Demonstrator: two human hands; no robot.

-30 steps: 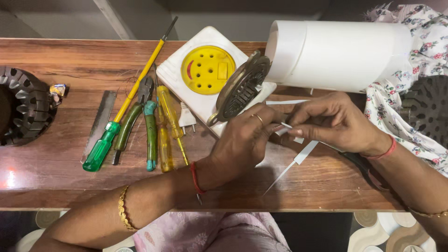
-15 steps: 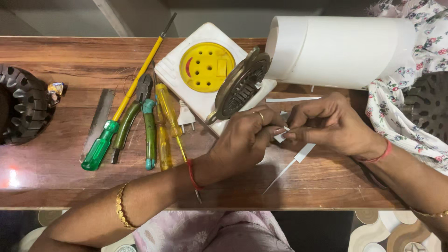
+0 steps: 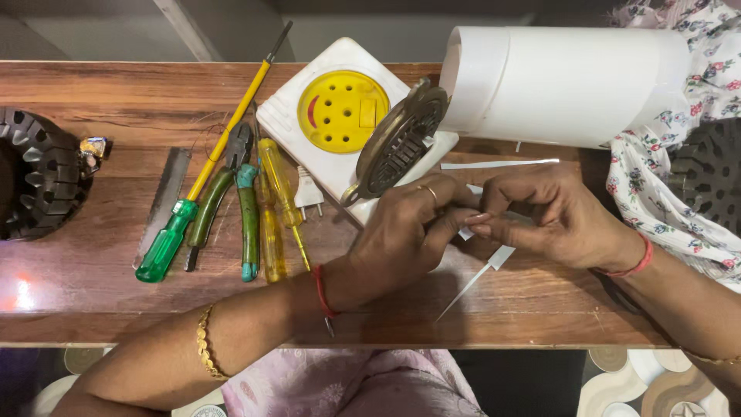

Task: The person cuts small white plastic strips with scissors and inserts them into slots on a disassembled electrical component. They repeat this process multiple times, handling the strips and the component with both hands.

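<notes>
White plastic strip [image 3: 488,266] pinched between both hands at the table's middle.

Left hand [image 3: 405,232] and right hand [image 3: 552,216] meet fingertip to fingertip, closed narrow on the strip's upper end; its long axis slants down-left toward the wooden table [image 3: 116,301] edge, tip free.

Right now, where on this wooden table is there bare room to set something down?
Bare wood lies between the black toothed ring and the metal file, and along the near edge below the green-handled screwdriver. It is crowded around the white socket plate and both hands.

Head camera looks straight down, close, at wooden table [image 3: 100,309].
</notes>
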